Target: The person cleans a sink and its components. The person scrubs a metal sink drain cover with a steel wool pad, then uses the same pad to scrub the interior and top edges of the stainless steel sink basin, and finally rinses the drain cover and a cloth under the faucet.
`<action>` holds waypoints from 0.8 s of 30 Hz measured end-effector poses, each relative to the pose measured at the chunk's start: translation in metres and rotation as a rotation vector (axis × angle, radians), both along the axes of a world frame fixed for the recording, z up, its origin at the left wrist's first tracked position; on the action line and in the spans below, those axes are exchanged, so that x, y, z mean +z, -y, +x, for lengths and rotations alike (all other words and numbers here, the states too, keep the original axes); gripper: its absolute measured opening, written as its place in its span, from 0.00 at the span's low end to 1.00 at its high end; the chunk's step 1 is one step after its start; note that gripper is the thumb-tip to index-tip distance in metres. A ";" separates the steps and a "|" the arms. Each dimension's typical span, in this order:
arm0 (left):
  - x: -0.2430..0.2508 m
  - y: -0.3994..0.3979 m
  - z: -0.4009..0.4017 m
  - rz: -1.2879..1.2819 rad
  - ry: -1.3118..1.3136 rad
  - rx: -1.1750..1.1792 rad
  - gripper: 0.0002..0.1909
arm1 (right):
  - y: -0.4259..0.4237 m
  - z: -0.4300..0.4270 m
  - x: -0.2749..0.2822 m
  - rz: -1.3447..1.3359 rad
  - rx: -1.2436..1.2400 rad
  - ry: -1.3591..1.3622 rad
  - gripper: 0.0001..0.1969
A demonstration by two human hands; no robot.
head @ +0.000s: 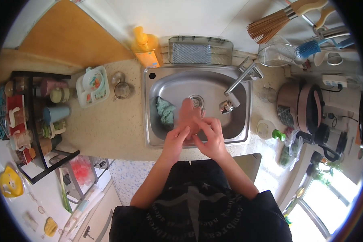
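Both hands are over the front part of a stainless-steel sink (181, 77), with a pink, thin item (188, 116) between them that looks like a rubber glove. My left hand (175, 140) pinches its near left edge between thumb and fingers. My right hand (211, 136) holds its near right side, thumb and fingers closed towards each other. The far end of the pink item reaches to the drain strainer (197, 101) and partly covers it. A crumpled green cloth (165, 111) lies in the left side of the basin, apart from my hands.
A faucet (242, 78) reaches over the basin's right side. Behind stand a yellow pump bottle (146, 48) and a draining rack (201, 50). Left are a divided plate (93, 87), a glass (122, 90) and a cup rack (37, 121). Right are a green-capped bottle (266, 130) and a cooker (299, 106).
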State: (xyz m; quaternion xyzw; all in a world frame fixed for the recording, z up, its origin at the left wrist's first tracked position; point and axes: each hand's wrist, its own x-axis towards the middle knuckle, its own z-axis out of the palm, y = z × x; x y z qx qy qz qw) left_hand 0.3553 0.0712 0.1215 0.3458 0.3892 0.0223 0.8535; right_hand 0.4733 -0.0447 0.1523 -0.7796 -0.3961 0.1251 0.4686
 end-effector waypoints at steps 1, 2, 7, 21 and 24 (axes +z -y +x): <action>-0.002 -0.002 -0.002 0.053 -0.005 -0.036 0.17 | -0.002 0.004 0.001 -0.044 0.001 0.057 0.26; -0.004 -0.003 -0.002 0.055 -0.005 -0.039 0.17 | -0.003 0.007 0.001 -0.088 0.002 0.113 0.27; -0.006 -0.013 -0.002 0.194 0.035 -0.047 0.15 | 0.008 0.008 -0.035 -0.039 -0.023 -0.029 0.23; -0.043 0.012 0.033 0.031 0.016 0.025 0.22 | 0.042 -0.007 -0.058 -0.065 -0.042 0.122 0.17; -0.050 0.023 0.048 0.040 -0.038 0.015 0.21 | 0.092 0.026 -0.113 -0.316 -0.401 -0.169 0.20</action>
